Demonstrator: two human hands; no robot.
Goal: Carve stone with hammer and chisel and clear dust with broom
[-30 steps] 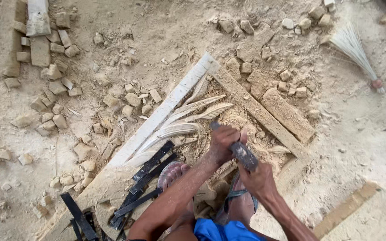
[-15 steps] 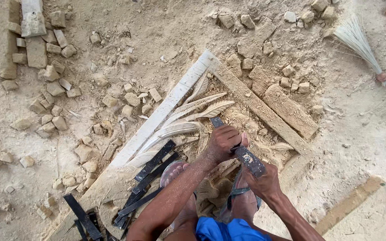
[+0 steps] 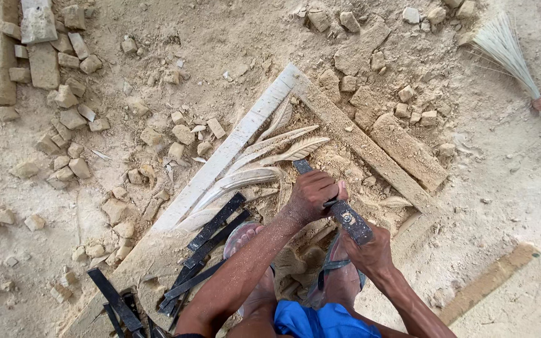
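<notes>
Both hands have shifted slightly toward the person since the earlier frame; the chisel blade is now sitting just below the carved feather tips. Left to right: loose pale stone offcuts (image 3: 64, 119) are lying scattered on the dusty ground, flat dark metal chisels (image 3: 211, 241) are resting on the triangular sandstone relief slab (image 3: 370, 147). Left hand (image 3: 311, 195) is wrapping closed around the long flat dark steel chisel (image 3: 339, 208), tip touching the carving. Right hand (image 3: 370, 250) is gripping its butt end. Straw whisk broom (image 3: 508, 53) is lying far right.
</notes>
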